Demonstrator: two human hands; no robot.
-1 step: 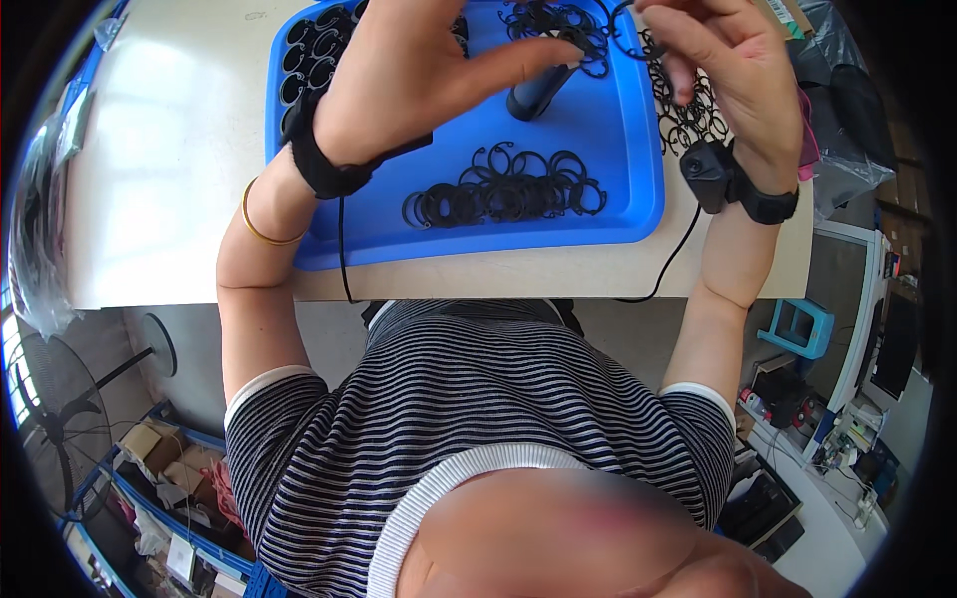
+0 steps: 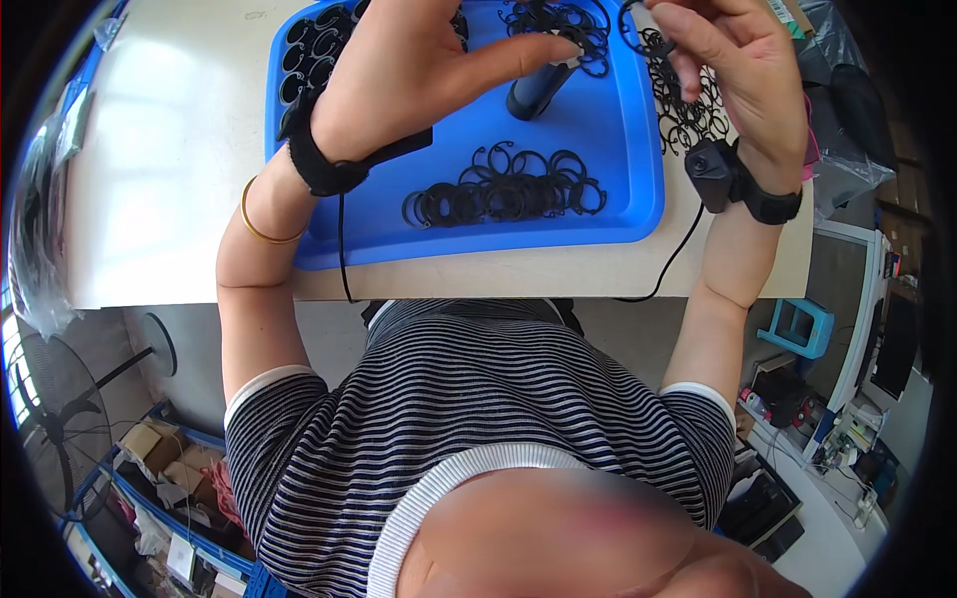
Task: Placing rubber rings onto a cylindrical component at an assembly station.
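Observation:
My left hand (image 2: 414, 85) reaches over the blue tray (image 2: 638, 214), thumb stretched out to the right. Its thumb tip meets the top of a short black cylinder (image 2: 538, 92), which appears tilted in this view; the other fingers run out past the upper edge. At the top right, my right hand (image 2: 733, 65) pinches a black retaining ring (image 2: 623, 30), an open ring with a gap, just off the tray's right side. A pile of similar rings (image 2: 513, 194) lies in the near part of the tray, and another cluster (image 2: 588, 40) lies behind the cylinder.
Rows of black rounded parts (image 2: 321, 45) fill the tray's far left. More loose rings (image 2: 693, 115) lie on the pale table (image 2: 159, 179), right of the tray. Each wrist wears a black strap with a cable. A fan (image 2: 65, 419) stands at left, a blue stool (image 2: 797, 329) at right.
My right hand has shifted slightly right and nearer to me, with the retaining ring still pinched. My left hand has barely moved at the cylinder.

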